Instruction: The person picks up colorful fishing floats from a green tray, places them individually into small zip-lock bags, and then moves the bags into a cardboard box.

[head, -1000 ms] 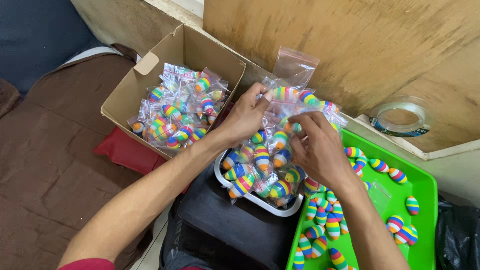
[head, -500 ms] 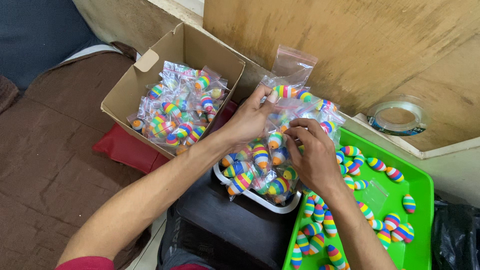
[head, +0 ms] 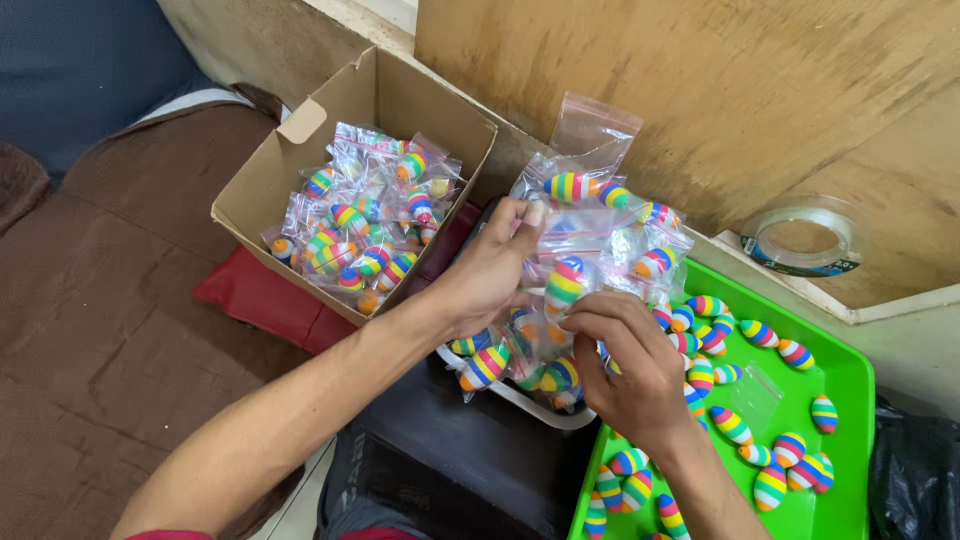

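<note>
Small clear bag (head: 575, 262) — held up above a white tray (head: 520, 398) of filled bags, pinched at its top edge by the left hand (head: 490, 268), fingers closed on the plastic. Right hand (head: 625, 365) below, fingertips closed on the bag's lower part, where a rainbow-striped egg-shaped float (head: 565, 283) sits. Step judged: bagging, the float seated or being seated. Next move calls for a steady pinch on the mouth so the float stays in. Cardboard box (head: 300, 130) of filled bags at left; green tray (head: 850, 380) of loose floats at right.
</note>
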